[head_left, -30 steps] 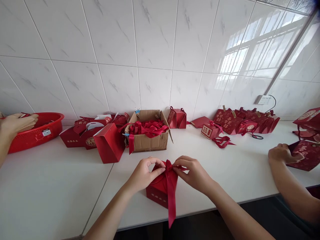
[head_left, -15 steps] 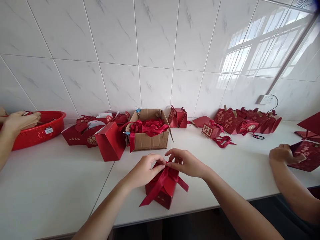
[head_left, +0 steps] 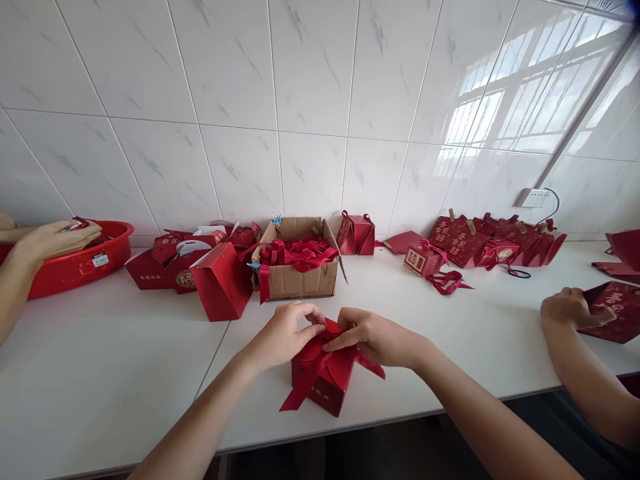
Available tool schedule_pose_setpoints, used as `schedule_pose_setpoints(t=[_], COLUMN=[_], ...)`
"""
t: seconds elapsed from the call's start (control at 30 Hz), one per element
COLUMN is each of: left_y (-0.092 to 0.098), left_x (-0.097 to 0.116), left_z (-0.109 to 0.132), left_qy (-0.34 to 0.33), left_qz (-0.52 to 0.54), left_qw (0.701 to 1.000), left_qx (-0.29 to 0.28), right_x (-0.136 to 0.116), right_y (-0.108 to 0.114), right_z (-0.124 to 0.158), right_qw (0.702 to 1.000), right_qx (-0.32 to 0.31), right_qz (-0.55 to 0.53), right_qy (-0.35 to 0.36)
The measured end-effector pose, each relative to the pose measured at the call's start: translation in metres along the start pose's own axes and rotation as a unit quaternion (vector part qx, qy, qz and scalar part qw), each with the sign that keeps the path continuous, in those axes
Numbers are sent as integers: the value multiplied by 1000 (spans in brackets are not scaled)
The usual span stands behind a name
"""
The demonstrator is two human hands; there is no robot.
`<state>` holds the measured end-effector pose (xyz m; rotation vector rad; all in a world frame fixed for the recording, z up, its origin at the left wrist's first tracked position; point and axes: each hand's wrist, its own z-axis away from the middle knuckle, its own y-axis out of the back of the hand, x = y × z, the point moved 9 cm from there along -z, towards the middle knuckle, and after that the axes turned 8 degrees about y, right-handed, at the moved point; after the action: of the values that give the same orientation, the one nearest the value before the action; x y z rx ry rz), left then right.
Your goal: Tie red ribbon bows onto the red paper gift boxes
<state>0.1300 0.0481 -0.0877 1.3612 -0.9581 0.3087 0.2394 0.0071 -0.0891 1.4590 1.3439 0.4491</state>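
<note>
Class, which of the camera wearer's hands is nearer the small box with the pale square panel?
Right. The right hand is in front and left of the small box; the left hand is farther left.

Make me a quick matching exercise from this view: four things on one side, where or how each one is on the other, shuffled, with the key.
1. Nearest gift box
2. Cardboard carton
3. Plastic basin
4. Socket panel

A. At the left edge of the picture, red
B. On the tiled wall
C. At the person's left hand and right hand
D. Holding loose red ribbons

Pairs: 1-C, 2-D, 3-A, 4-B
</note>
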Motion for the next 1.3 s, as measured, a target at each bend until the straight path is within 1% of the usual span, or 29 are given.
schedule_pose_setpoints(t=[0.07, 0.1, 0.2, 0.27, 0.47, 0.6, 0.73, 0.83, 0.93, 1.07, 1.23, 1.3], left_y=[2, 2, -5, -8, -6, -6, -9, -11, -11, -13, -16, -17], left_x=[-3, -3, 0, 2, 5, 12, 10, 7, 8, 12, 17, 17], left_z=[0, 0, 3, 6, 5, 5, 6, 7, 9, 9, 4, 3], left_qy=[3, 1, -20, -32, -42, -68, -57, -50, -68, -87, -95, -93], left_qz=[-22, -24, -3, -3, -52, -34, -8, -31, -52, -57, -42, -42], left_qw=[1000, 1000, 999, 998, 998, 997, 997, 995, 991, 990, 993, 993], left_qx=[9, 3, -46, -60, -20, -17, -56, -85, -102, -94, -51, -51], right_x=[-1, -2, -3, -2, -2, -3, -1, -1, 1, 2, 0, -1], right_y=[-1, -1, 0, 0, -1, 0, 0, -1, -3, -4, -3, -1], right_z=[1, 1, 1, 0, -1, -1, 0, 0, 0, 1, 1, 0], right_qw=[1000, 1000, 1000, 1000, 1000, 1000, 1000, 1000, 1000, 999, 999, 999], right_qx=[-5, -4, 3, 6, 14, 17, 16, 14, 14, 22, 31, 34], right_qz=[16, 18, 18, 12, 1, -11, -9, -7, -12, -22, -28, -30], right_qy=[3, 5, 10, 10, 19, 21, 15, 15, 12, 14, 17, 20])
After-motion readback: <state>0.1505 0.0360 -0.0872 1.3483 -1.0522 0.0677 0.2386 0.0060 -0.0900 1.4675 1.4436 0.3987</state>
